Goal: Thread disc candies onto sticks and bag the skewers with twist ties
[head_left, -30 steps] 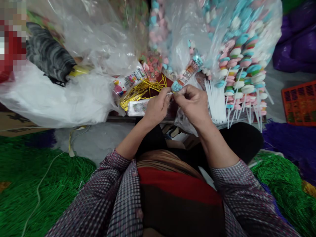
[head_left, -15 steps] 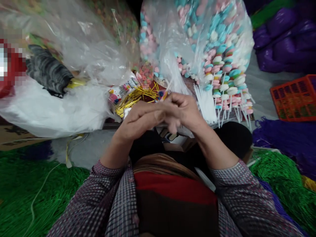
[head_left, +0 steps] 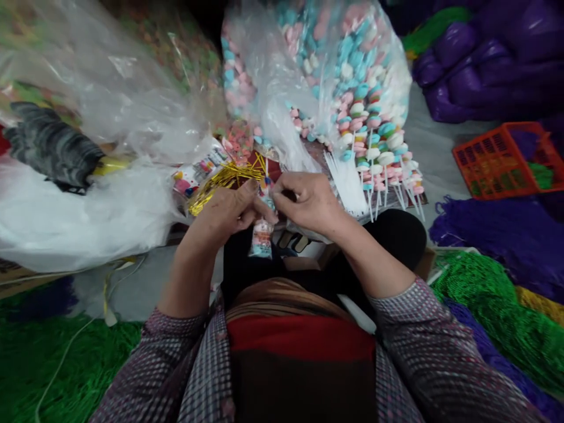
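Observation:
My left hand (head_left: pixel 229 212) and my right hand (head_left: pixel 309 201) are closed together on a small clear packet of candy (head_left: pixel 261 238), which hangs down between them with its neck pinched at the fingertips. Right behind the hands lies a bundle of gold twist ties (head_left: pixel 222 179). A heap of white sticks (head_left: pixel 348 182) and a row of pastel candy skewers (head_left: pixel 383 158) lie just to the right of my right hand.
Big clear bags of pink, blue and white candy (head_left: pixel 326 64) stand behind. White plastic bags (head_left: pixel 74 205) lie at the left. An orange crate (head_left: pixel 506 161) sits at the right. Green bead strands (head_left: pixel 497 305) and purple bead strands (head_left: pixel 506 241) cover the floor around.
The packet pointed up and away from the hands before; now it hangs below them. Both hands have drawn closer to my body, and the view has swung to the right.

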### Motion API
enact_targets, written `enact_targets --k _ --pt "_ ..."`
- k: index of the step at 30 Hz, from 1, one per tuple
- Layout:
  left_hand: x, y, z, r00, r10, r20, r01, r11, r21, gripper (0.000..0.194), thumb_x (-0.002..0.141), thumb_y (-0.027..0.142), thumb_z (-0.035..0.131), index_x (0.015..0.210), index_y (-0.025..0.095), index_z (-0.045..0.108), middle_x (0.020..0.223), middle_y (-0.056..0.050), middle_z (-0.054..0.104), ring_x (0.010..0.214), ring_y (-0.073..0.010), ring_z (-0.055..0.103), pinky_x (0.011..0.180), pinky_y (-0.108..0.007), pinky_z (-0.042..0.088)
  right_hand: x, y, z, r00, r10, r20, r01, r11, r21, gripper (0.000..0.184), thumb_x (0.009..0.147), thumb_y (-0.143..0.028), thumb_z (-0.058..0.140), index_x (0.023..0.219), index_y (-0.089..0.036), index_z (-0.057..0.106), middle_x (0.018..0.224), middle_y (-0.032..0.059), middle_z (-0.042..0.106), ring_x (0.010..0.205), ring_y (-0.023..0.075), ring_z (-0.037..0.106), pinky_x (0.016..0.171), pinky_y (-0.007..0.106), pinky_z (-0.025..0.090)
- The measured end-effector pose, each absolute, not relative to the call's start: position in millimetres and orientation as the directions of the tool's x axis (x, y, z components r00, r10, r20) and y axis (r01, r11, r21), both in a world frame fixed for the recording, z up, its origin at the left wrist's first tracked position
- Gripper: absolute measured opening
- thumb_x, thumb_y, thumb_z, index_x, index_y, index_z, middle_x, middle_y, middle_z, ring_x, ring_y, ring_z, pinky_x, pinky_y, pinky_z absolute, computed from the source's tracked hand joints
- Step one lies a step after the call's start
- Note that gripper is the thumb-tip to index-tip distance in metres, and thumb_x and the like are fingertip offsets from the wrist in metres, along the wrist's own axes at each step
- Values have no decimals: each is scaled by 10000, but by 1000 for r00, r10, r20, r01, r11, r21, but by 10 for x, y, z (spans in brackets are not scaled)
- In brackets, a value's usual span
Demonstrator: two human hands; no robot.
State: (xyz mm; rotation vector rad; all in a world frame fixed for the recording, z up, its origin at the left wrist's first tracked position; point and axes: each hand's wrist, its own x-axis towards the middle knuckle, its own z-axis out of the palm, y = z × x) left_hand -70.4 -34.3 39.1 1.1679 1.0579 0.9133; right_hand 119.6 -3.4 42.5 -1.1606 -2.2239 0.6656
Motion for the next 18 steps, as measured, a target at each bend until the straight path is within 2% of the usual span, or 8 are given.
enact_targets --k 2,3,6,9,11,13,15,18 --pt "-686 -318 290 313 936 -161 93 139 986 708 952 758 464 565 198 658 350 32 308 350 -78 276 403 -270 199 1208 -11 493 -439 845 307 618 532 -579 199 925 -174 512 751 -204 603 771 21 641 757 156 587 747 305 419" --pt "-656 -284 239 312 934 -171 64 159 985 735 932 807 440 566 202 640 337 40 290 333 -75 252 390 -270 196 1205 -24 521 -443 833 330 630 552 -547 205 941 -182 500 773 -204 615 800 30 652 792 165 597 780 312 431" --pt "-557 -178 154 249 956 -152 -217 208 954 656 881 817 533 639 216 640 347 77 301 313 -51 132 340 -247 131 1180 -107 528 -541 782 310 593 616 -519 200 954 -192 499 796 -202 622 808 27 652 809 163 587 806 312 437" --pt "-566 -166 185 208 977 -49 -393 130 910 321 793 543 806 837 228 761 377 118 328 316 -31 130 335 -201 192 1221 -121 466 -581 785 214 508 555 -659 181 917 -165 528 754 -191 601 742 -3 620 726 127 546 738 283 415" --pt "-635 -210 226 224 973 45 -375 43 926 243 717 388 883 891 235 810 435 88 503 333 -46 333 386 -198 354 1311 -53 443 -533 834 139 428 408 -806 167 911 -202 572 750 -180 610 723 -12 617 689 111 532 702 270 412" --pt "-693 -267 249 305 942 138 -241 -64 968 185 758 315 849 930 248 844 660 15 749 482 -96 598 489 -213 485 1428 43 446 -486 872 62 304 235 -923 175 905 -287 642 773 -172 637 735 -10 635 686 109 538 701 271 437" --pt "-672 -322 228 427 878 216 14 -245 969 175 873 260 722 984 260 856 866 -20 838 670 -135 733 610 -222 549 1528 116 454 -469 883 11 182 108 -977 214 864 -356 726 777 -173 657 771 -3 658 713 115 555 733 284 474" --pt "-441 -396 103 520 800 300 428 -548 718 341 955 190 526 1073 247 840 914 -41 846 762 -161 763 729 -266 568 1588 109 428 -444 896 11 54 39 -998 279 788 -412 826 752 -185 667 924 24 705 834 135 612 828 307 512"
